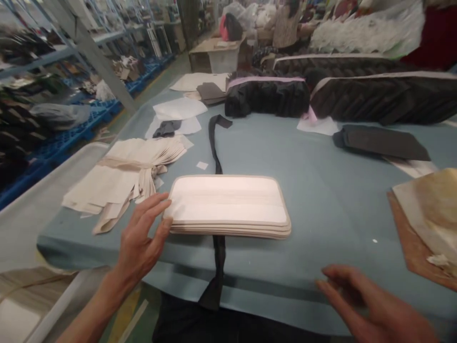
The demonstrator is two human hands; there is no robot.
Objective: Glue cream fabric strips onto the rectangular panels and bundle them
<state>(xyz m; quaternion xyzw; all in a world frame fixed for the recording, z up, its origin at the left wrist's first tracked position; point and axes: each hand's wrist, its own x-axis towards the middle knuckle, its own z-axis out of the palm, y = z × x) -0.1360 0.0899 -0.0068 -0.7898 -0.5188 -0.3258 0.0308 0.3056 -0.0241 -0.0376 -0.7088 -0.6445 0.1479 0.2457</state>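
A neat stack of cream, round-cornered rectangular panels (228, 200) lies on the blue-green table. Under it runs a dark fabric strip (219, 257), which comes out behind the stack and hangs over the front edge. My left hand (146, 233) is at the stack's left end, fingers apart, fingertips against its edge. To the right of the stack, near the table's front edge, my right hand (367, 300) is held with its fingers curved and apart, nothing between them.
Tied cream fabric pieces (124, 171) lie at the left of the table (321, 200). Bundled black pieces (267, 97) line the back. A dark folded stack (385, 142) and brown board (410, 238) are at right. Blue pallets (103, 112) stand beyond the left side.
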